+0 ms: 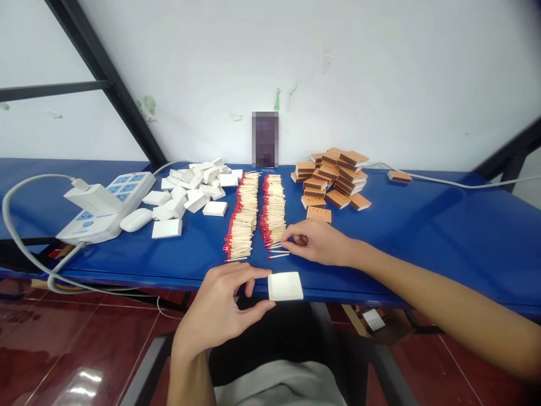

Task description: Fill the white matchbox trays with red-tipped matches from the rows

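My left hand (228,304) grips a small white matchbox tray (286,286) at its left side, between thumb and fingers, over the front edge of the table. The inside of the tray looks bare. My right hand (315,241) is closed in a pinch at the wooden ends of matches in the near part of the right-hand row of matches (274,203); how many it grips is hidden. Red heads point left in that row. A second row of matches (245,211) lies parallel to it on the left. One loose match (279,256) lies just below the pinching fingers.
White matchbox trays (196,183) are heaped at left, brown matchbox sleeves (338,172) at right. One sleeve (399,177) lies apart. A power strip (114,203), a white earbud case (136,220) and cables (25,256) occupy the left. A blurred dark panel (265,139) stands against the wall.
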Demonstrator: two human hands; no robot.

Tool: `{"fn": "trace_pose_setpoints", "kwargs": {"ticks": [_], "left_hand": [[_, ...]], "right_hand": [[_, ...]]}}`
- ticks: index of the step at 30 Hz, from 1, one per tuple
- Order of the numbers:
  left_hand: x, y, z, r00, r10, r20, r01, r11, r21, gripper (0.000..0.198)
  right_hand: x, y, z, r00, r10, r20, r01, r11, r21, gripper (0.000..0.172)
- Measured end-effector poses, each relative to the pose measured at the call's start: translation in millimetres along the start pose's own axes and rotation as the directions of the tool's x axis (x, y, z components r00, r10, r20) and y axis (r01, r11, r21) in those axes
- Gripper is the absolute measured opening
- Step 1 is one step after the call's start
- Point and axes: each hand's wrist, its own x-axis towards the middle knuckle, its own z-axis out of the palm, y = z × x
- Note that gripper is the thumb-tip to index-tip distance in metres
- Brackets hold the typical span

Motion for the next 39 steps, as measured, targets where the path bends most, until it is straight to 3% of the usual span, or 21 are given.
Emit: {"fn": "trace_pose_setpoints", "kwargs": {"ticks": [11,18,22,30,39], "left_hand": [[0,-1,0.6,1.0,-0.007,0.0,0.007,1.0,-0.026,0.028],[-1,-2,0.1,1.0,-0.014,-0.018,0.013,0.999,-0.052,0.03],[-4,-5,0.6,1.0,-0.018,-0.01,0.017,0.996,-0.084,0.033],[-4,-4,0.7,1.0,-0.025,-0.002,0.024,0.995,-0.096,0.032],[-3,-4,-0.1,1.0,-0.023,0.006,0.023,0.995,-0.093,0.029]], "right_hand": [[-2,-4,-2,0.997,0.019,0.076,-0.023,0.999,0.044,0.013],[-1,0,-2,0.999,-0.002,-0.049,0.004,0.999,0.043,0.013],[1,6,1,0.997,-0.029,-0.065,0.029,1.0,0.002,0.012],[0,3,-1,0.999,-0.039,-0.037,0.039,0.999,-0.006,0.013],[3,0,-8,0.997,0.053,0.054,-0.055,0.998,0.038,0.011]]}}
